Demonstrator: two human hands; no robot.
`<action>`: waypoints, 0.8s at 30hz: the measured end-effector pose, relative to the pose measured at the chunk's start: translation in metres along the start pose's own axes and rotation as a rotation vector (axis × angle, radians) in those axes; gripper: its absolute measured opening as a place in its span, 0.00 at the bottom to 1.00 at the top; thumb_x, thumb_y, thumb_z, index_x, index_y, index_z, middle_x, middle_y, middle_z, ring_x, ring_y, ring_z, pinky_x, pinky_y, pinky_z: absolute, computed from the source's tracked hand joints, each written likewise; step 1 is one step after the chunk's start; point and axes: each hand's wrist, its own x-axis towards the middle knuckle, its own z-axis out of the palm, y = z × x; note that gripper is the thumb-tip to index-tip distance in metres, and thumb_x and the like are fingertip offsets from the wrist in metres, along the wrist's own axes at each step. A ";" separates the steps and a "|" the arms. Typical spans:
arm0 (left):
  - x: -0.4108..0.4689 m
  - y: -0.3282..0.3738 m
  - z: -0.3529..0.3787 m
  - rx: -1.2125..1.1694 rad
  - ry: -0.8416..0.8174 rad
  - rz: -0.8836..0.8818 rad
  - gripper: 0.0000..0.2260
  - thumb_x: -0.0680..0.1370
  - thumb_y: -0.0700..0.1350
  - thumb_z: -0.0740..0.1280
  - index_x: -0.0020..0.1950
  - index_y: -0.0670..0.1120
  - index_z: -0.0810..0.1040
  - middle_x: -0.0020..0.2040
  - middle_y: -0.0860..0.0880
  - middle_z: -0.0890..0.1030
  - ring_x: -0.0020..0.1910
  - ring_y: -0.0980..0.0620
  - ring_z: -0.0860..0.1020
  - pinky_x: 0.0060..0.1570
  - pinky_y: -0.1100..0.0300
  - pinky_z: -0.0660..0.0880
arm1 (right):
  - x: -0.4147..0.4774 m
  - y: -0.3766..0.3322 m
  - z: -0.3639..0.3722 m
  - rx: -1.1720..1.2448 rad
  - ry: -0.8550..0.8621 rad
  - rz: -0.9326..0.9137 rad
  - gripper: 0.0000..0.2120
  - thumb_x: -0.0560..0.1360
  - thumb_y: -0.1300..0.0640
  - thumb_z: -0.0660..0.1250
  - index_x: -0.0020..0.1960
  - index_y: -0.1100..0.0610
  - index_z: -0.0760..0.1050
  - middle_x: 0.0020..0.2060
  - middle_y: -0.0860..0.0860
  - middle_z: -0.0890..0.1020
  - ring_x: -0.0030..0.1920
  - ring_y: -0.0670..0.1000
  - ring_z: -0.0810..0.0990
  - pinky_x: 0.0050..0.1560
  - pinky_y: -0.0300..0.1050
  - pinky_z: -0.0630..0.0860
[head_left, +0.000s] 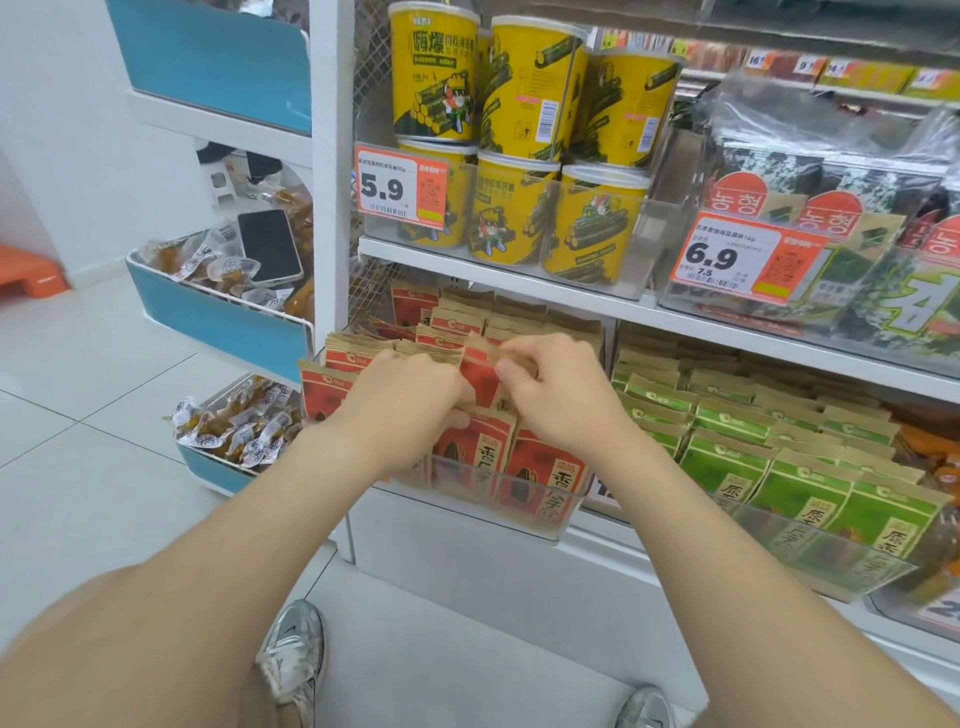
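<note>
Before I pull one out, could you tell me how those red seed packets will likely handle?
The red packets probably flex: their brown paper tops lean and splay unevenly. They seem light, since many stand packed upright in the thin clear bin. The matte paper likely isn't slippery.

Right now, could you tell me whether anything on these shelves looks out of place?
Yes: a black smartphone lies on the wrapped snacks in the blue side bin, and it is not stock. The upper yellow tubs lean askew on the row beneath. The red seed packets being sorted stand unevenly.
</note>
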 end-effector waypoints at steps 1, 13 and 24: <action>0.000 0.001 -0.001 -0.007 0.026 -0.014 0.09 0.85 0.54 0.67 0.48 0.55 0.81 0.43 0.55 0.82 0.50 0.47 0.81 0.51 0.51 0.65 | -0.001 -0.002 0.001 -0.009 -0.088 0.012 0.13 0.86 0.54 0.62 0.47 0.50 0.83 0.33 0.47 0.82 0.40 0.53 0.78 0.42 0.47 0.72; 0.002 0.001 0.010 -0.135 -0.109 0.012 0.18 0.84 0.48 0.70 0.73 0.54 0.75 0.63 0.53 0.80 0.66 0.48 0.73 0.67 0.45 0.69 | 0.008 -0.003 0.004 -0.015 -0.137 0.145 0.20 0.83 0.56 0.60 0.35 0.63 0.77 0.30 0.52 0.77 0.32 0.52 0.73 0.36 0.47 0.73; 0.002 0.000 0.016 -0.190 -0.110 0.039 0.17 0.86 0.42 0.62 0.72 0.56 0.77 0.61 0.53 0.82 0.63 0.46 0.75 0.66 0.41 0.74 | 0.037 0.005 0.020 -0.081 -0.029 0.319 0.16 0.77 0.56 0.68 0.62 0.44 0.84 0.59 0.46 0.85 0.70 0.59 0.73 0.60 0.53 0.60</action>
